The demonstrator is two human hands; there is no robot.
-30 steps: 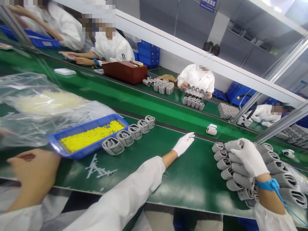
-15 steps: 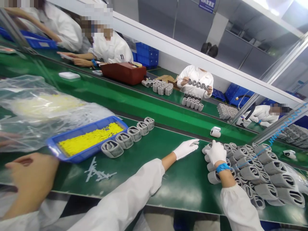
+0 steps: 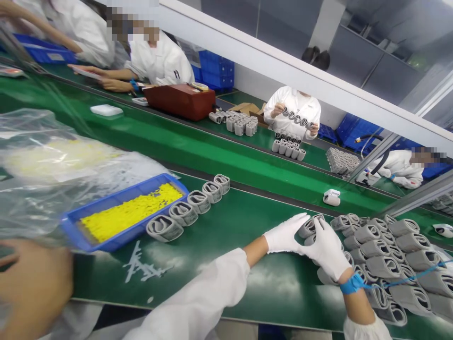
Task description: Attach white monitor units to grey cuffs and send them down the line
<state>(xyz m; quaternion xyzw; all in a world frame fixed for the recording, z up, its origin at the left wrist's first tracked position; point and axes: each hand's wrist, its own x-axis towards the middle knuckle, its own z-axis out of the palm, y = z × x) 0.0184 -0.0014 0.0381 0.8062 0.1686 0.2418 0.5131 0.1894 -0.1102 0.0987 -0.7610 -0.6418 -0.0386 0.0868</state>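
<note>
Both gloved hands — left hand (image 3: 285, 234), right hand (image 3: 327, 248) — clasp one grey cuff (image 3: 307, 228).

Left hand (image 3: 285, 236) moved right to meet right hand (image 3: 327, 248); both now on grey cuff (image 3: 307, 227) at pile edge

1. Rolled grey cuffs in the near row (image 3: 191, 210) beside the tray: 5.
2. Blue tray of yellow parts (image 3: 123, 212): 1.
3. Clear plastic bags (image 3: 53, 160) at left: looks like 1 heap, exact count unclear.
4. Grey cuff pile (image 3: 385, 250) at right: too many and overlapping to count, well over a dozen.
5. White-gloved hands on the pile: 2, left hand (image 3: 285, 234) and right hand (image 3: 327, 248).
6. Blue wrist strap (image 3: 352, 284): 1.
7. Small white device (image 3: 331, 197) on the belt: 1.
8. Dark red box (image 3: 180, 100): 1.
9. White-coated workers across the line: 4 visible.
</note>
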